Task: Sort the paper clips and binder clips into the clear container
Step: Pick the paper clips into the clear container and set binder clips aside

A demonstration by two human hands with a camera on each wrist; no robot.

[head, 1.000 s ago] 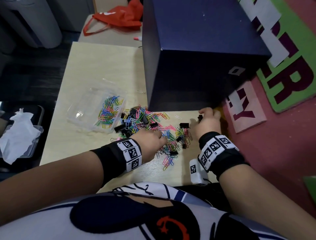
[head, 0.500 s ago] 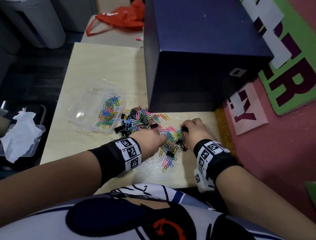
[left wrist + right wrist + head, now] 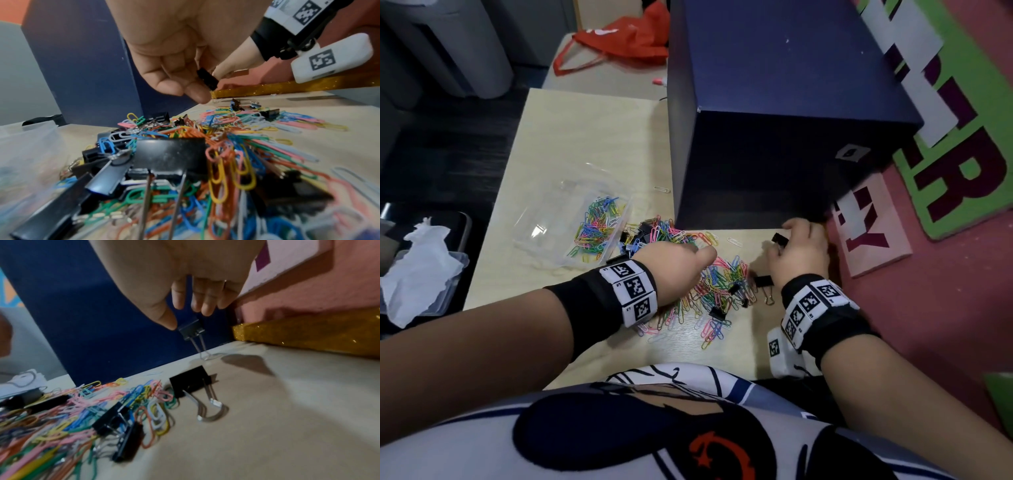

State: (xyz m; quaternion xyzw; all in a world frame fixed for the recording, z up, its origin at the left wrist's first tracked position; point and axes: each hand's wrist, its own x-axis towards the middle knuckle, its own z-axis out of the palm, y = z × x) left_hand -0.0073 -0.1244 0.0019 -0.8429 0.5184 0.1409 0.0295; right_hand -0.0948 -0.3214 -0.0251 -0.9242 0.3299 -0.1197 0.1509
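**A:** Head cam says this sort is barely started imo. The clear container [image 3: 571, 236] sits on the bench [image 3: 585, 144] just left of the mess, and it's got one batch of coloured paper clips [image 3: 595, 226] in its right side. The rest of it looks bare, though it's see-through so hard to be sure.

**B:** Any binder clips in there yet?

**A:** None that I can see. The big pile [image 3: 709, 277] on the bench is a mix: loads of paper clips, with black binder clips scattered through it, a cluster of them [image 3: 635, 236] right by the container's edge and a few more [image 3: 762, 281] on the right fringe.

**B:** What are the hands doing?

**A:** Right hand [image 3: 799, 251] is lifted off the bench by the dark blue box [image 3: 774, 113], pinching a small binder clip [image 3: 191, 331] between thumb and fingers [image 3: 206, 305], wire handles dangling down. In the left wrist cam it's a little black block [image 3: 207, 79] in that pinch. Left hand [image 3: 674, 270] is down on the pile, but I can't tell if its fingers have hold of anything since the back of the hand covers them.

**B:** So mostly left to do.

**A:** Yeah, I'd guess most of it. Nearly all the binder clips and a good heap of paper clips are outside the container.
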